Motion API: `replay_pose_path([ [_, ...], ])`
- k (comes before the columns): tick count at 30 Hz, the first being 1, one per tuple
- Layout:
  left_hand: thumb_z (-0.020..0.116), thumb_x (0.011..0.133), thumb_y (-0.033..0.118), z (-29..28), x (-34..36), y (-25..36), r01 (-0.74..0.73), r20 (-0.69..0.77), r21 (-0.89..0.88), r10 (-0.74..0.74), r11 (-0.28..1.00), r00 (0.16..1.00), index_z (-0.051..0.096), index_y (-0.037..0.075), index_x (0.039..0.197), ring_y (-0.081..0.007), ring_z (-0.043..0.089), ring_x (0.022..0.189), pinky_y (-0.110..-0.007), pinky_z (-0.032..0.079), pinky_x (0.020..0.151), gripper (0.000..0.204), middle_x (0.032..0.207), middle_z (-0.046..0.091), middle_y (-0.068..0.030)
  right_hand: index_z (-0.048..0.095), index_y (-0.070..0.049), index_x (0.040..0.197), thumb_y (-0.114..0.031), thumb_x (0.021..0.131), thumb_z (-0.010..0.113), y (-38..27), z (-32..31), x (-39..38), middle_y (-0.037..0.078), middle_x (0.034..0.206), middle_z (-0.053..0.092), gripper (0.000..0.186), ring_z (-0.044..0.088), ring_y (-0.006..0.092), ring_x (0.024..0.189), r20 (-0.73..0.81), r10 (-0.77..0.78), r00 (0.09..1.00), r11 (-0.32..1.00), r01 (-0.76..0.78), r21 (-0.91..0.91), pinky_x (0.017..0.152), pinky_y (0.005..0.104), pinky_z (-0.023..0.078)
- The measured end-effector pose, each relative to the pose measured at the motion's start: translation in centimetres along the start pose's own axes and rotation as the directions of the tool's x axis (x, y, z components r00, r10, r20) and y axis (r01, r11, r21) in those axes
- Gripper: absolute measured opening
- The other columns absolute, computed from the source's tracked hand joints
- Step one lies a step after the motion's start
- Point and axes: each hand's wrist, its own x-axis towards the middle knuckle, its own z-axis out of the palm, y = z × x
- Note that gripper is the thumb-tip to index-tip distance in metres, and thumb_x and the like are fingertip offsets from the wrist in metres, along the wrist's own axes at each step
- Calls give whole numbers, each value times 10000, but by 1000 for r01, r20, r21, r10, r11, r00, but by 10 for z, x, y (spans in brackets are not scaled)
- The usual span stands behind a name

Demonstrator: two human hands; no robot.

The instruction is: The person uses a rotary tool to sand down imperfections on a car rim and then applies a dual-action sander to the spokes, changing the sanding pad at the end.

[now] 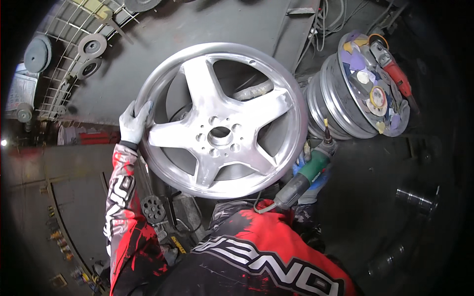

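Observation:
A bare silver alloy wheel point(197, 138) with several broad spokes faces me in the middle of the view. My left hand point(133, 124), in a pale glove, is closed on the left side of its rim. My right hand point(311, 181), in a blue glove, is at the wheel's lower right, closed on a green and black rotary power tool point(314, 166) and mostly hidden behind it. The tool's narrow, yellowish tip point(326, 126) points upward beside the rim, and its cord loops down near my body.
At the right, an upright-stacked wheel point(323, 103) holds assorted pads and discs point(365, 74) with a red angle grinder point(395, 74) on top. A wire rack point(59, 59) with discs stands upper left. Cables point(321, 29) hang at the top. Metal cylinders point(414, 200) lie lower right.

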Motion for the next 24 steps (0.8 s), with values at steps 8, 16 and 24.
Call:
replay_pose_path([
  [8,770,931,320,4,-3,5,25,9,-148,-24,989,1000,564,-26,779,-85,402,658,-302,412,585,431,637,463,-56,500,-29,1397,-563,1053,477,12,10,-3,160,1228,627,636,626,290,1094,-52,-100,994,994,97,-52,906,447,550],
  [16,712,990,273,13,-76,-48,187,-75,-394,-234,900,969,695,-43,1058,-88,566,774,-281,483,695,324,855,687,-28,559,-33,1375,-442,1100,427,-3,90,59,169,1129,689,510,693,236,869,-6,-263,965,842,226,-490,756,334,593],
  [24,613,1046,391,81,-218,-64,351,-402,-402,-507,846,762,680,-66,1234,-175,629,932,-343,506,837,498,1062,721,-118,539,-27,1419,-393,1083,508,-11,199,202,197,1154,698,498,731,281,955,197,212,957,871,-94,-481,809,405,638],
])
